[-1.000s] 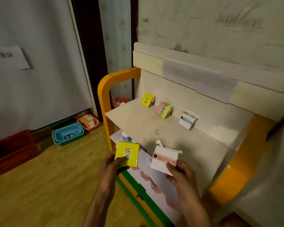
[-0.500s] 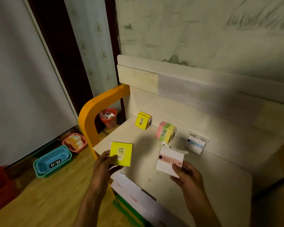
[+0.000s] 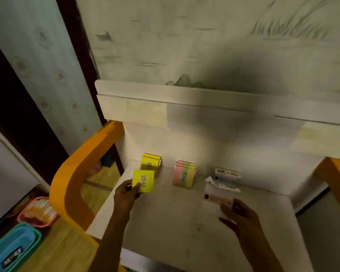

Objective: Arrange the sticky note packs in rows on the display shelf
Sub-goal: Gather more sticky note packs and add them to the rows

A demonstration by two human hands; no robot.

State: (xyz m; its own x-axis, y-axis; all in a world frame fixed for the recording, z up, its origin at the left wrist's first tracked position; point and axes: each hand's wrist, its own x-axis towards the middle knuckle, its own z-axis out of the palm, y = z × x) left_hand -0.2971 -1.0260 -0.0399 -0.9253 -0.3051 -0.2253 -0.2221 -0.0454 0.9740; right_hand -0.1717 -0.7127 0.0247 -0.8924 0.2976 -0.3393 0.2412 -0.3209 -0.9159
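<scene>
Both hands grip light, stiff packs by the lower edge: left hand (image 3: 126, 195) the yellow pack (image 3: 143, 183), right hand (image 3: 237, 212) the white pack (image 3: 218, 197), before the pink stack (image 3: 184, 176).

this looks like a small stationery shop corner or a mock shop set up in a room. a low display shelf (image 3: 185, 222) of pale board with orange side frames (image 3: 73, 185) stands against a wall papered with a faint ink-landscape print (image 3: 204, 46). packs of sticky notes (image 3: 185, 176) lean in a row along its back panel. on the wood-look floor (image 3: 67, 250) beside it sit plastic stock baskets, one blue (image 3: 12, 246), one pink (image 3: 37, 212).
</scene>
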